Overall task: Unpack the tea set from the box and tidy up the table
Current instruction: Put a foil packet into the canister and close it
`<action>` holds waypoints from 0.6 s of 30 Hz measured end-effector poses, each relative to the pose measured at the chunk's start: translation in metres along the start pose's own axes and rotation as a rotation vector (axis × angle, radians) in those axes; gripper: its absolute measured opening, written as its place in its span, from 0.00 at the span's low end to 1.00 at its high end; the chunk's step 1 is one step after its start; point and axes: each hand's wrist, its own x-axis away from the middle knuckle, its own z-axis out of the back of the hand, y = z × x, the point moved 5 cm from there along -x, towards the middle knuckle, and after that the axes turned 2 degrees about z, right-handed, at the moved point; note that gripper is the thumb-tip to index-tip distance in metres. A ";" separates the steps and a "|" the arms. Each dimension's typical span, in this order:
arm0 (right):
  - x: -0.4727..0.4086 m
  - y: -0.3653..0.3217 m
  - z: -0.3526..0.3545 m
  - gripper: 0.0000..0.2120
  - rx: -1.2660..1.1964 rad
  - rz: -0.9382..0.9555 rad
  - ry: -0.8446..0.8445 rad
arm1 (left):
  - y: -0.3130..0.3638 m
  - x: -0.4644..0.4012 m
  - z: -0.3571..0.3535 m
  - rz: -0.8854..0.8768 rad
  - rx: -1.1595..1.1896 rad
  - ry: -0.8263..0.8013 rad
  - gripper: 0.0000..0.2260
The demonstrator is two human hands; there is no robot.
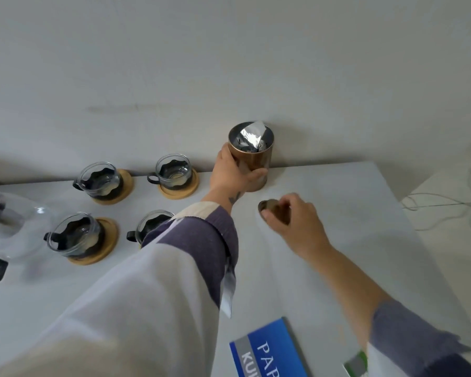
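A copper-coloured tea canister (259,161) stands open at the back edge of the white table (351,235), with a silver foil bag poking out of its top. My left hand (233,174) grips the canister's side. My right hand (288,216) pinches the canister's round lid (268,206), which lies flat on the table just in front of the canister. Several glass cups with black holders sit on round wooden coasters to the left; one of them (174,172) is next to the canister, and my left sleeve partly hides another (150,227).
A glass teapot (8,227) with a black handle stands at the left edge. A blue printed box (272,349) lies at the table's near edge. White cables (446,205) trail over the floor on the right. The wall runs directly behind the table.
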 end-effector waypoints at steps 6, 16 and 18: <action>0.020 -0.022 -0.050 0.22 0.470 0.313 0.088 | -0.003 -0.002 -0.001 -0.004 -0.024 0.003 0.38; 0.022 -0.020 -0.055 0.27 0.553 0.264 -0.001 | 0.005 -0.002 -0.001 0.043 -0.050 -0.072 0.47; 0.024 -0.027 -0.053 0.29 0.543 0.241 -0.037 | 0.011 -0.001 0.005 0.105 -0.020 -0.131 0.55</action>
